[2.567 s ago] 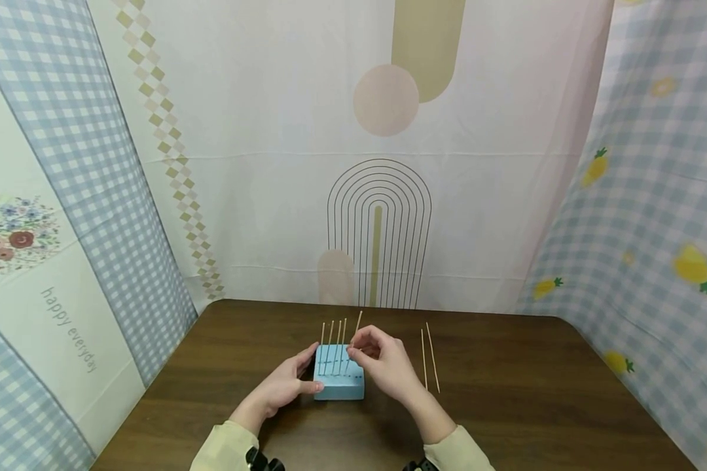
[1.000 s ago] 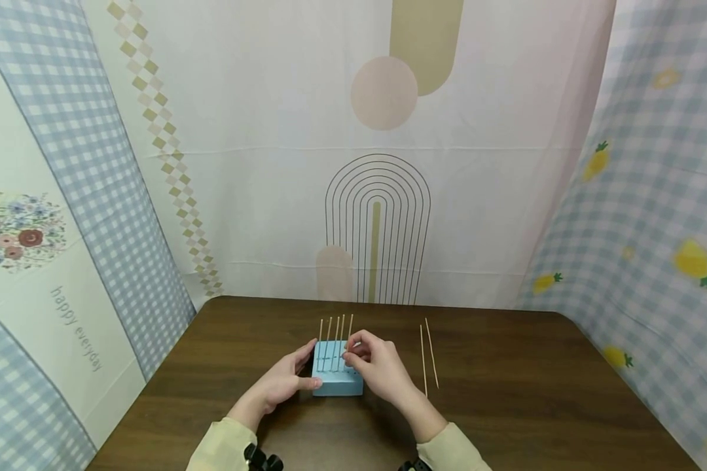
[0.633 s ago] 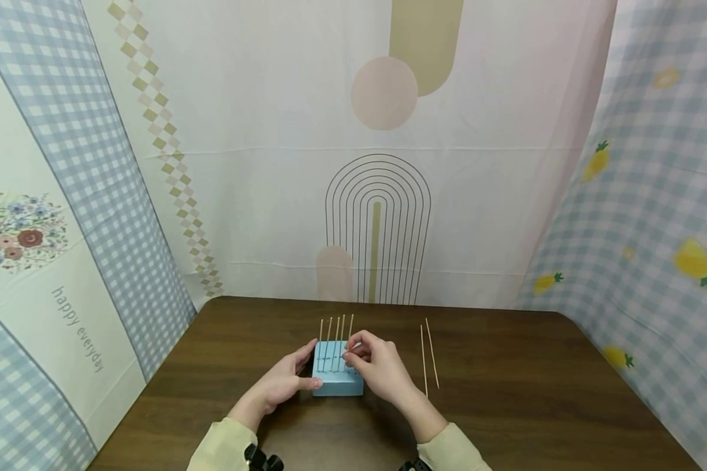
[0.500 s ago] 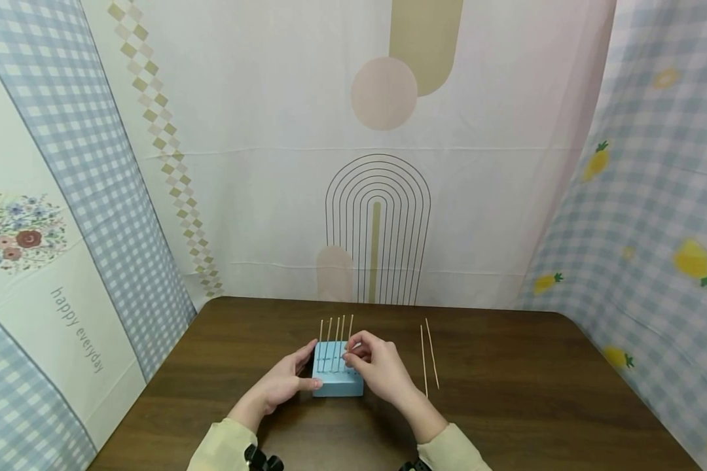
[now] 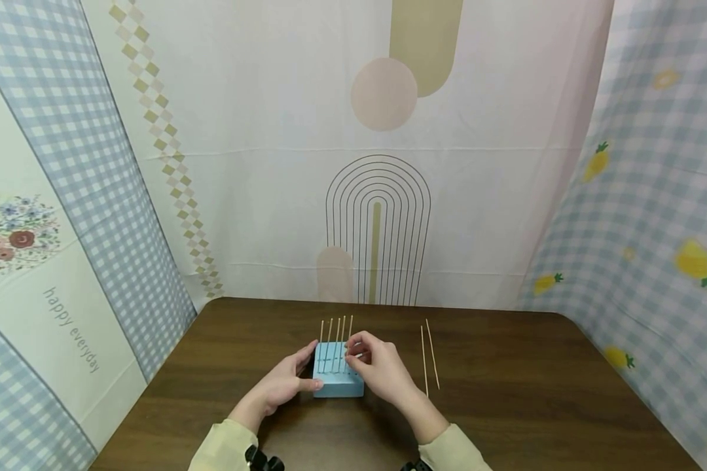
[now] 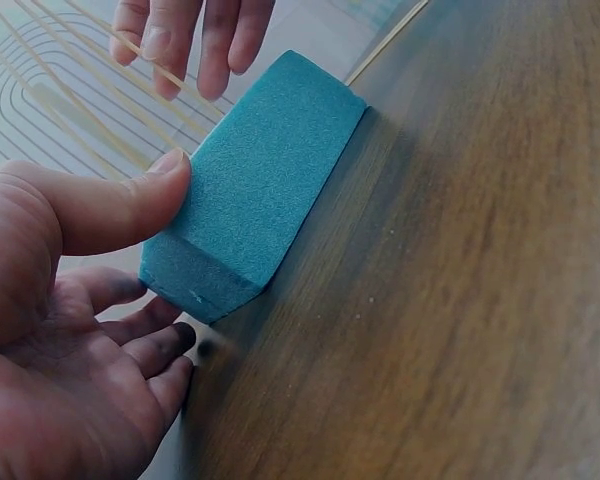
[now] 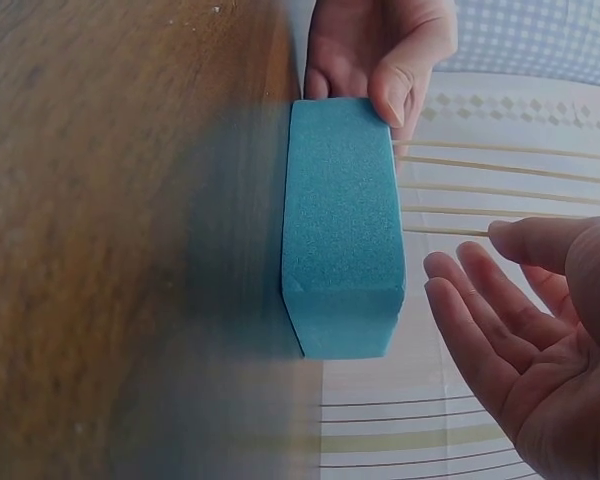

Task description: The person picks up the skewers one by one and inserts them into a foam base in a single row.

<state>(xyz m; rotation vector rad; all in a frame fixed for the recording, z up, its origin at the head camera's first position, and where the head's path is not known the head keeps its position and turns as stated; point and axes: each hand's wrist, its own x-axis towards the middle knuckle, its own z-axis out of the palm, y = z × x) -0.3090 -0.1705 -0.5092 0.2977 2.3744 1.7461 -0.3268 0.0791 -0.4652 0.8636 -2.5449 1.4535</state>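
Note:
A light blue foam block (image 5: 338,390) sits on the table, with several thin wooden sticks (image 5: 331,335) standing in a row in its top. My left hand (image 5: 279,384) holds the block at its left end, thumb (image 6: 165,180) on the upper near edge and fingers round the far side. Over the block's right part, my right hand (image 5: 383,369) pinches the rightmost stick (image 7: 445,231) between thumb and forefinger, low on the shaft. That stick's foot meets the block's top in the right wrist view. The other right fingers spread loosely beside it.
Two loose sticks, a left one (image 5: 424,360) and a right one (image 5: 433,356), lie on the brown wooden table (image 5: 518,386) right of the block. Patterned cloths (image 5: 271,196) hang behind the table and along both sides.
Since the oldest frame, the pinched stick has gone from higher and leaning right to lower and more upright, near the row. Over the last second both hands have stayed almost still.

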